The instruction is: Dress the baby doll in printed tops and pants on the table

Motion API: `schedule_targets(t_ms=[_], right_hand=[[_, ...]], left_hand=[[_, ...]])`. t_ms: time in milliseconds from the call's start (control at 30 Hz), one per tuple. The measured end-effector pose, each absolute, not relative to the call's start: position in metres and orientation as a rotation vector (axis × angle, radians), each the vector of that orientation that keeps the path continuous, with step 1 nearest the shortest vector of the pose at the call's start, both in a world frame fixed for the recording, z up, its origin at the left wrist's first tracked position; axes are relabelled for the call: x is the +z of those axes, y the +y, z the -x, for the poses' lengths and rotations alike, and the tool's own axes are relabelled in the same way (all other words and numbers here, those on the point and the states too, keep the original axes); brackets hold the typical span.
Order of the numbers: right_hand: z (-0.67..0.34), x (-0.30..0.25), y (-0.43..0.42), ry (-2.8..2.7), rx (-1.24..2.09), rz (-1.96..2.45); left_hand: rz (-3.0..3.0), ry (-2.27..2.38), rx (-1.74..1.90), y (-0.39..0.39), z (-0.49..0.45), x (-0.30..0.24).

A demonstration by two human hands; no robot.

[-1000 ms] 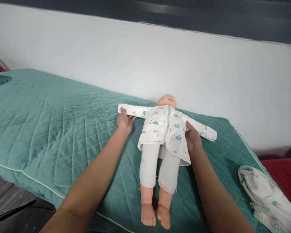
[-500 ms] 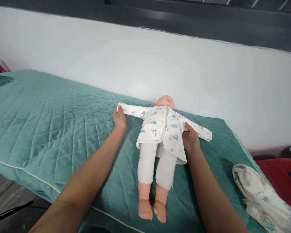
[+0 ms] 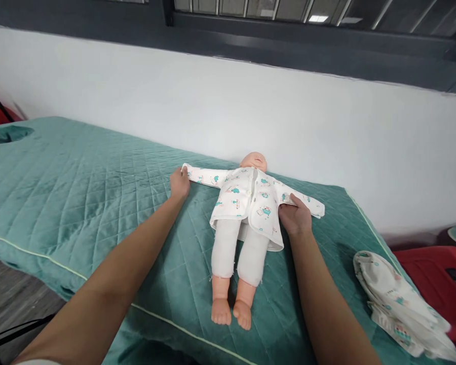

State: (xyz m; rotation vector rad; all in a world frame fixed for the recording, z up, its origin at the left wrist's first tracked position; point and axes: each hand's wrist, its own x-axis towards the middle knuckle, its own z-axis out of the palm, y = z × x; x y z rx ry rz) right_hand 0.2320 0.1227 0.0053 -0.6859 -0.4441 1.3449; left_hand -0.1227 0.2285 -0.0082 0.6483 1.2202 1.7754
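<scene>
The left hand (image 3: 181, 178) has slid outward, pinching the white, teal-printed cloth sleeve (image 3: 208, 176) outstretched by its end; right hand (image 3: 295, 215) under the opposite sleeve (image 3: 313, 205), grip unclear.

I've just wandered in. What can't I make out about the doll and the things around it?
All in the head view:
Doll: its arms are hidden inside the printed jacket.
Right hand: its fingertips are hidden under the jacket, so its grip is unclear.
Bundled cloth: its own folds hide its shape.
Red object: cut off by the picture's right edge.
</scene>
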Motion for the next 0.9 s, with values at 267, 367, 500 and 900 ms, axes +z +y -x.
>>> schedule_targets(t_ms=[267,367,500,900], right_hand=[[-0.26,0.004,0.115,-0.365,1.273,0.71],[-0.278,0.007,0.106,-0.321,1.23,0.7],[-0.3,0.007,0.098,-0.252,1.148,0.747],[-0.294,0.003,0.091,-0.377,0.399,1.081]], left_hand=[[-0.772,1.435,1.758,0.221,0.132,-0.006],[-0.814,1.513,1.743,0.219,0.129,-0.005],[-0.893,1.617,1.709,0.216,0.127,-0.001],[-1.167,1.691,1.631,0.206,0.131,-0.004]])
